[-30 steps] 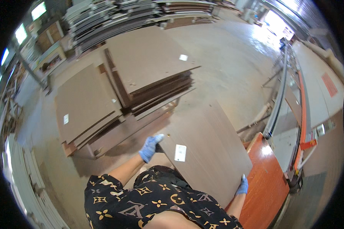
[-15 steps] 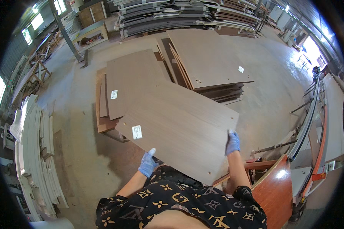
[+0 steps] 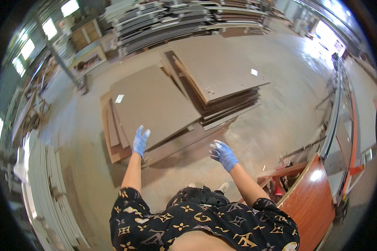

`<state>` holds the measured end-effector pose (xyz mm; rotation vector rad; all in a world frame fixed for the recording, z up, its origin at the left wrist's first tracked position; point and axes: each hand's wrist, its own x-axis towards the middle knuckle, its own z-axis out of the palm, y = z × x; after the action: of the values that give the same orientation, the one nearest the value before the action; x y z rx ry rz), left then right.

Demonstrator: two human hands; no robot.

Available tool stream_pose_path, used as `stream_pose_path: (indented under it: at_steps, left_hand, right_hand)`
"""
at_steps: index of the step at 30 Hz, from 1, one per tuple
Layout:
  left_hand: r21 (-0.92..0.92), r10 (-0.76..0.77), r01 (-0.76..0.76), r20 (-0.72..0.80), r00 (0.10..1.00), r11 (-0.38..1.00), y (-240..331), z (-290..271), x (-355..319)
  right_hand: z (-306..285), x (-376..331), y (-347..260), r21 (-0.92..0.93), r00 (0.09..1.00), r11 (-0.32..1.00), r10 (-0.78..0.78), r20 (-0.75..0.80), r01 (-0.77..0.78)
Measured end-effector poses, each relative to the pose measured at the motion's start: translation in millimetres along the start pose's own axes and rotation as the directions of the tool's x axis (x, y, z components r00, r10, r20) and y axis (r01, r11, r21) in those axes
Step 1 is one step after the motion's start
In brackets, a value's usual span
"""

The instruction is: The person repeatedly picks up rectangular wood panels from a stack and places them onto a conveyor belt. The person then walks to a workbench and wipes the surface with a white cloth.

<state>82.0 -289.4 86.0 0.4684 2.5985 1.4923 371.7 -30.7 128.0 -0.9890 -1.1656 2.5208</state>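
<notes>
A brown board (image 3: 155, 104) with a small white label lies on top of the left-hand stack, set slightly askew over the boards below it. My left hand (image 3: 140, 141), in a blue glove, is at the near edge of that board with thumb and fingers apart; whether it touches the board I cannot tell. To the right of the stack's near corner, my right hand (image 3: 224, 156), also blue-gloved, hangs over the floor with its fingers loosely bent and apart. It holds nothing.
A second stack of brown boards (image 3: 222, 67) stands behind and to the right. White strips (image 3: 50, 188) are piled at the left. A glossy orange-brown panel (image 3: 308, 201) leans near my right side. Many boards (image 3: 167, 25) are stacked at the back.
The brown board I was gripping with both hands has been let go. My left hand has moved forward and left, my right hand to the left. The view has shifted a little.
</notes>
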Motion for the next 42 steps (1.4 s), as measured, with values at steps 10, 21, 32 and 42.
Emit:
stream_pose_path:
  at_steps: [10, 21, 32, 42]
  left_hand:
    - [-0.334, 0.068, 0.173, 0.601, 0.797, 0.926, 67, 169, -135]
    - [-0.105, -0.173, 0.595, 0.904, 0.392, 0.797, 144, 331, -218]
    - [-0.085, -0.287, 0.604, 0.821, 0.493, 0.793, 176, 366, -244]
    - [-0.06, -0.303, 0.578, 0.804, 0.511, 0.814, 182, 371, -239]
  right_hand:
    - [-303, -123, -46, 0.249, 0.795, 0.88, -0.202, -0.572, 0.404]
    - [-530, -251, -138, 0.294, 0.415, 0.597, -0.073, -0.907, 0.746]
    - [-679, -226, -243, 0.242, 0.356, 0.575, -0.093, -0.93, 0.781]
    - [-695, -203, -201, 0.101, 0.079, 0.329, 0.081, -0.994, 0.939]
